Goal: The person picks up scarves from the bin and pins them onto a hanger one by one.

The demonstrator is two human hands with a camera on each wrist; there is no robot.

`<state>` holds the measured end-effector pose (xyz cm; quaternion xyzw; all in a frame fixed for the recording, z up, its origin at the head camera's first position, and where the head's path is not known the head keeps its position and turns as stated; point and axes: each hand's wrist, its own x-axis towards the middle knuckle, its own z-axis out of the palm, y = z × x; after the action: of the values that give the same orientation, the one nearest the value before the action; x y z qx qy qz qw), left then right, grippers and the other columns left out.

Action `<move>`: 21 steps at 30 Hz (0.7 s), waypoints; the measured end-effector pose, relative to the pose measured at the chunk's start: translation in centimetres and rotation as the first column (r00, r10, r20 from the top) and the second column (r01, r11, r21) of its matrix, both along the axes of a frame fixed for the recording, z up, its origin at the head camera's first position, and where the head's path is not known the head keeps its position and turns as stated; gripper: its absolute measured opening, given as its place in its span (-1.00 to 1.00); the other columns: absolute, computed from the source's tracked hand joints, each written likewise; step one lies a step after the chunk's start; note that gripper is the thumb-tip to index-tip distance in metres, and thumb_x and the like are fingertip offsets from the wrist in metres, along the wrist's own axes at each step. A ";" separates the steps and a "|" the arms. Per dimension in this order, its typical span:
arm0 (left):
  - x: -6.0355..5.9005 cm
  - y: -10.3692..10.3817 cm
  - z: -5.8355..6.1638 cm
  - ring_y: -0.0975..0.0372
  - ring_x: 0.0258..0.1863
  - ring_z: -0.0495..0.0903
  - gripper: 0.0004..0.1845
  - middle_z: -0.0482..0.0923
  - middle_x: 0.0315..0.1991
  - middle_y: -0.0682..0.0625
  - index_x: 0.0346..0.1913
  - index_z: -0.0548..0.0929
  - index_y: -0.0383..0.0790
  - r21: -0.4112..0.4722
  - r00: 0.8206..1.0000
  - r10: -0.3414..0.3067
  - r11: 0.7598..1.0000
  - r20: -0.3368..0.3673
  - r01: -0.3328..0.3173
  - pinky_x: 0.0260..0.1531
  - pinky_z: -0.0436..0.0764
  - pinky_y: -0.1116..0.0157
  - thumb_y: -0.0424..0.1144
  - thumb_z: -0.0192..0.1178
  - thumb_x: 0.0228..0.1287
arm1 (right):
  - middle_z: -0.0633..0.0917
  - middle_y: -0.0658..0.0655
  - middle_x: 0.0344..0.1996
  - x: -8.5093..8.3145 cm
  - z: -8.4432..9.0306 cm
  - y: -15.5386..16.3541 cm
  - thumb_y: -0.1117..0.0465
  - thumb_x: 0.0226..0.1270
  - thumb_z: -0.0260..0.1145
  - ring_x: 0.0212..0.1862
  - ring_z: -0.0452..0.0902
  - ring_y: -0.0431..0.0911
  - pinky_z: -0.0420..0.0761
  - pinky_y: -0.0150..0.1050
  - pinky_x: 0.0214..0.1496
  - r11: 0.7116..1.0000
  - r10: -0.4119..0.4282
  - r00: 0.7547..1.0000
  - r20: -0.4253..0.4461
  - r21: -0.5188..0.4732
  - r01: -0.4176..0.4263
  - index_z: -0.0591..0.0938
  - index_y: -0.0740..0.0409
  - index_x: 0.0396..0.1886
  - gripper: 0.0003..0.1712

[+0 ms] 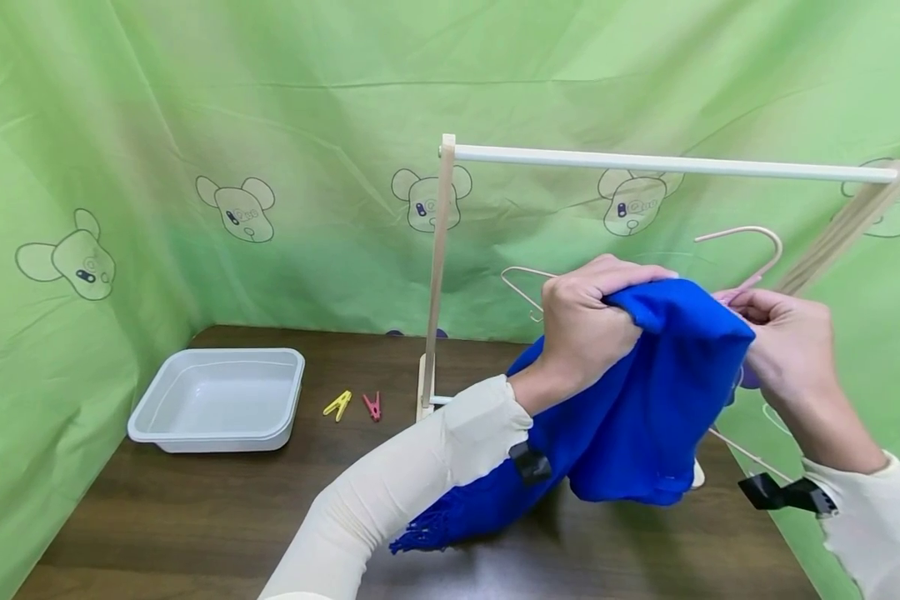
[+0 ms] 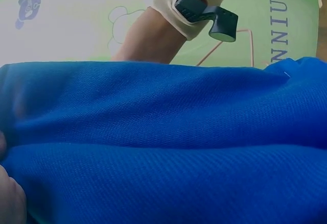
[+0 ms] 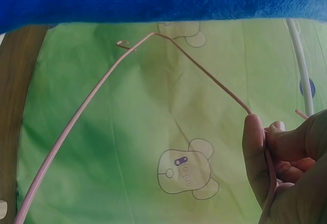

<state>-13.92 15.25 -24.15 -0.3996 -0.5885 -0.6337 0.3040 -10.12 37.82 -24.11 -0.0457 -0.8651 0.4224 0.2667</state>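
The left hand [image 1: 588, 321] is clenched around a bunched fold of the blue scarf [image 1: 645, 408], holding it up above the right half of the table [image 1: 195, 517]; the cloth drapes down from the fist, and its fringed end rests on the tabletop near the front edge. The right hand [image 1: 787, 350] pinches the pink wire hanger [image 3: 102, 88] near its neck, thumb and fingers curled around the wire, with the hook rising just behind the scarf. Both hands are below the white rail of the wooden rack [image 1: 667, 164]. Toward the table's left edge sits a white tub [image 1: 217, 400], with a yellow clothespin [image 1: 337, 405] and a red clothespin [image 1: 372, 406] just beside it.
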 end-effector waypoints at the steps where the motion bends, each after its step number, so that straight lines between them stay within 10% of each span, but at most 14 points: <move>1: 0.0 0.0 0.0 0.35 -0.22 0.71 -0.77 0.81 -0.23 -0.13 -0.14 0.82 -0.37 0.000 1.000 -0.003 1.000 0.002 0.003 -0.02 0.60 0.60 -0.55 0.23 0.21 | 0.64 -0.43 -0.69 0.0 0.0 0.0 0.36 0.22 0.37 -0.62 0.53 -0.51 0.48 -0.59 -0.59 1.000 -0.004 1.000 0.002 -0.005 0.004 0.68 -0.36 -0.61 -0.56; 21: -1.1 1.3 -2.5 0.31 -0.20 0.78 -0.78 0.82 -0.23 -0.09 -0.13 0.84 -0.26 -0.037 0.992 0.104 0.994 0.075 -0.102 -0.06 0.57 0.65 -0.47 0.36 0.16 | 0.65 -0.51 -0.62 0.6 0.1 -0.8 0.21 0.33 0.40 -0.50 0.54 -0.56 0.44 -0.60 -0.55 0.998 -0.004 1.000 0.029 0.062 0.003 0.69 -0.39 -0.53 -0.67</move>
<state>-14.97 16.52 -26.69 -0.3489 -0.6298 -0.6224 0.3068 -9.55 37.01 -24.01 -0.0449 -0.8814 0.3942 0.2563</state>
